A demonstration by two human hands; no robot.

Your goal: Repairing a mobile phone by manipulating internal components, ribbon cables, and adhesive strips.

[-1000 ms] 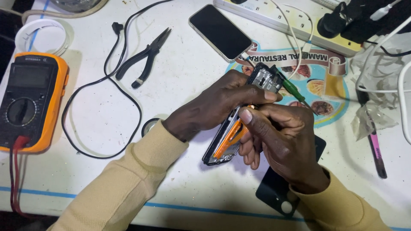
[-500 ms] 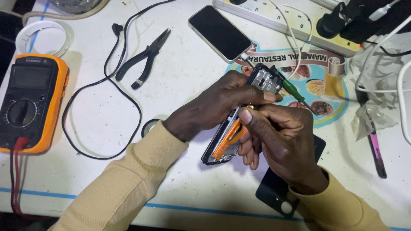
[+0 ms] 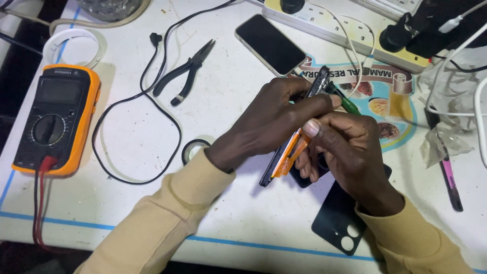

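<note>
My left hand grips an opened phone body, held on edge with orange parts showing along its side. My right hand pinches a green-handled tool against the phone's upper end, its thumb resting on the orange edge. A black phone back cover with two round camera holes lies on the table under my right wrist. Both sleeves are tan.
An orange multimeter with red leads sits at the left. Black pliers, a looping black cable, a roll of black tape, a second phone, a white power strip and a pink pen surround the hands.
The phone body has turned more onto its edge in my left hand, showing less of its inner board. Both hands stay in the same spot.
</note>
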